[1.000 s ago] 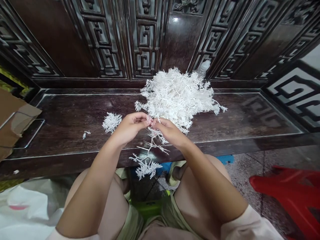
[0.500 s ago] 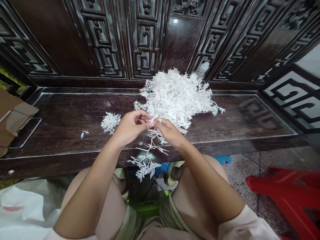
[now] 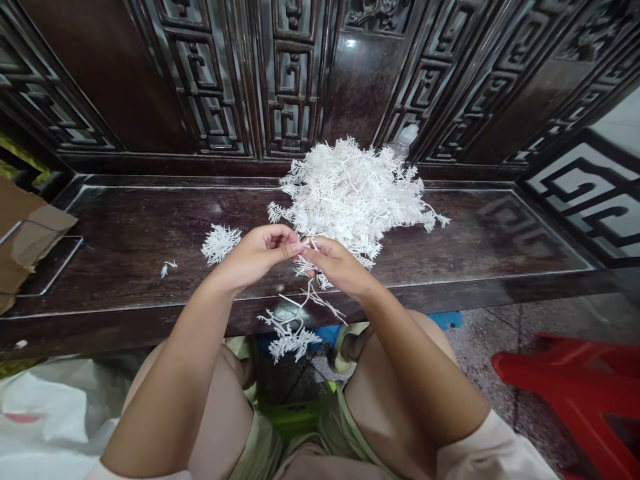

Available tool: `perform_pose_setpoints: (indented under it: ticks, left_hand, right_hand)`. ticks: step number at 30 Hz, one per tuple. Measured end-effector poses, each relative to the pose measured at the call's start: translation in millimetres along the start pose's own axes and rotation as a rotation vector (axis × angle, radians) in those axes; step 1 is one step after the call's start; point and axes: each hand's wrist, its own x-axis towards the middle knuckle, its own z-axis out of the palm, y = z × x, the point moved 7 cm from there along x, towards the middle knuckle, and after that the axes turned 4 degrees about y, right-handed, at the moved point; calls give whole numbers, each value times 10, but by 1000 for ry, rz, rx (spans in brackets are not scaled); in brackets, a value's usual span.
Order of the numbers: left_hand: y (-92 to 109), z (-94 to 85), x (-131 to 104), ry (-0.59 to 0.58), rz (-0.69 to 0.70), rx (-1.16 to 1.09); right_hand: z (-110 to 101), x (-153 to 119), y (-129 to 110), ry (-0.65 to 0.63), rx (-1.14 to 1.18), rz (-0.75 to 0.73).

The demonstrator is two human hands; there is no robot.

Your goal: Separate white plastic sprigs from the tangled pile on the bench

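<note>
A white, branched, plastic-looking sprig (image 3: 294, 343) hangs below my hands, over the bench's front edge. My right hand (image 3: 336, 263) is closed on its upper stems, thumb pressed against the bent fingers. My left hand (image 3: 263, 252) pinches at the sprig's upper end, its fingertips meeting those of the right hand. The exact spot between the fingertips is mostly hidden. Just behind the hands rises a big heap of white sprigs (image 3: 350, 190). To the left of my left hand lies a small bunch of white tips (image 3: 221, 244), with a few loose bits (image 3: 169, 268) farther left.
The dark wooden bench (image 3: 475, 253) has a carved back panel (image 3: 367, 87). Behind the heap stands a clear bottle (image 3: 406, 139). Cardboard (image 3: 30, 233) and a wire frame (image 3: 63, 267) sit at far left, a red stool (image 3: 565, 380) at right, a white bag (image 3: 45, 407) below left.
My left hand has shifted slightly left and down, and the fingertips have moved a little. The hanging sprig has swung slightly, its side stems dropping to the right. The heap has not moved.
</note>
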Motion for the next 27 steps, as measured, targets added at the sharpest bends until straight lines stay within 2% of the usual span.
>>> perform_pose_setpoints:
  ticks: [5,8,11,13,15,18,22,25,27]
  left_hand:
    - [-33,85,-19,-105,-74,-176]
    - [-6,6,-33,-105,-76,-397]
    - [-2,-215,-29,51,-46,-463]
    - [-62,-304,-18,174,-78,-453]
    - [-153,-251,9,223,-151,-494]
    - [-267,-60,57,264,-234,-563]
    - [-350,74,90,302,-250,-440]
    - [-358,51,88,307,-206,-209]
    - [-324,56,85,269,-153,-65]
  right_hand:
    - [0,3,-4,31,102,34]
    - [-88,-1,-11,116,173,76]
    - [-235,-9,-49,247,164,55]
    - [-289,-7,-60,294,90,38]
    - [-278,5,-33,284,16,50]
    - [-217,28,30,253,-35,49]
    - [-198,43,85,271,-137,4]
    - [-203,47,92,280,-237,-30]
    - [-194,45,54,275,-280,-91]
